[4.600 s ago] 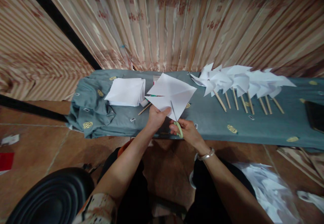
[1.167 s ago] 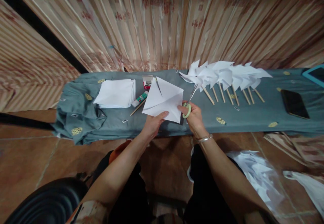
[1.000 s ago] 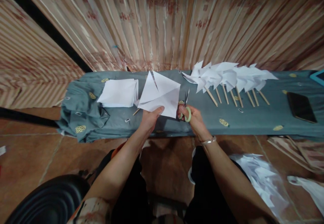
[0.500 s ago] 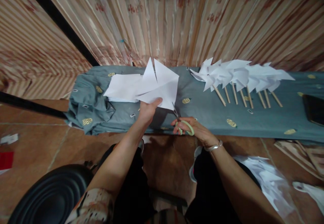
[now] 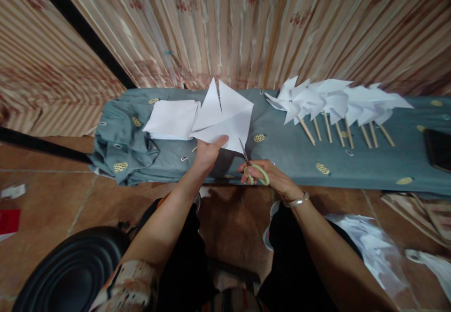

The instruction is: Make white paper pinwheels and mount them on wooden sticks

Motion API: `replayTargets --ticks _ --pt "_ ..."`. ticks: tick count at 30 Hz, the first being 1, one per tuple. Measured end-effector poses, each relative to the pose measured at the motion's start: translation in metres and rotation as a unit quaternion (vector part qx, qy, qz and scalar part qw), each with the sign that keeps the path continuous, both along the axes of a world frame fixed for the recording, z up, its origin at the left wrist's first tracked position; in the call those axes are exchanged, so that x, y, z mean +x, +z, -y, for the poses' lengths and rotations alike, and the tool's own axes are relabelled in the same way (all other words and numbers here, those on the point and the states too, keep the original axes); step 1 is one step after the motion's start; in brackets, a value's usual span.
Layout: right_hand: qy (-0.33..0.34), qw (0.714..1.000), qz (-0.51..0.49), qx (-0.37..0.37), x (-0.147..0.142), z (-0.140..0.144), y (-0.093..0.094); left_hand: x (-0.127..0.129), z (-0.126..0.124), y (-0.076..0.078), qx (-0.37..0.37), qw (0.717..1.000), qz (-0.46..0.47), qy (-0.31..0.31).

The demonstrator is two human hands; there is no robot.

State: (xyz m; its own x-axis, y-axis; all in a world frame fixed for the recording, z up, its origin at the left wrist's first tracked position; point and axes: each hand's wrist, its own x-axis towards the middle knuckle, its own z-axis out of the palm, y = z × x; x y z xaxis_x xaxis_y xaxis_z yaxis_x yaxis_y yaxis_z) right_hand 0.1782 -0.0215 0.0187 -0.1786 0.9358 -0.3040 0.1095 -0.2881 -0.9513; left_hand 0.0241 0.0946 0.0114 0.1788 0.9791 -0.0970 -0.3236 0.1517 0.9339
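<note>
My left hand (image 5: 207, 154) pinches a white paper sheet (image 5: 234, 112) by its near edge, thumb on top. Slits run inward from the sheet's far and left corners. Green-handled scissors (image 5: 262, 173) are gripped in my right hand (image 5: 273, 178), their blades at the sheet's near right corner, one blade over the paper. A stack of white paper (image 5: 172, 119) lies just left of the held sheet. To the right, several paper pinwheels (image 5: 327, 100) on wooden sticks lie overlapped in a row.
A grey-green cloth (image 5: 289, 161) with pineapple prints covers the long narrow surface. A dark phone-like object (image 5: 437, 150) lies at its right end. Pleated curtains (image 5: 225, 30) hang behind. On the floor are a black round stool (image 5: 72, 274) and a clear bag (image 5: 377, 253) of white paper pieces.
The scissor blades have moved slightly further onto the sheet's near right corner. The whole view has shifted a little; the left hand keeps its hold on the sheet.
</note>
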Motion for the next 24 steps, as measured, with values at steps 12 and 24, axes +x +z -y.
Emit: replayTargets --ticks 12,24 --pt "-0.007 1.000 0.005 0.002 -0.0014 -0.0007 0.0025 0.0008 0.0003 0.0007 0.009 1.000 -0.013 0.005" --pt "-0.032 0.999 -0.029 -0.019 -0.0059 -0.0042 0.0032 -0.0020 0.0004 0.0001 0.010 1.000 -0.007 0.008"
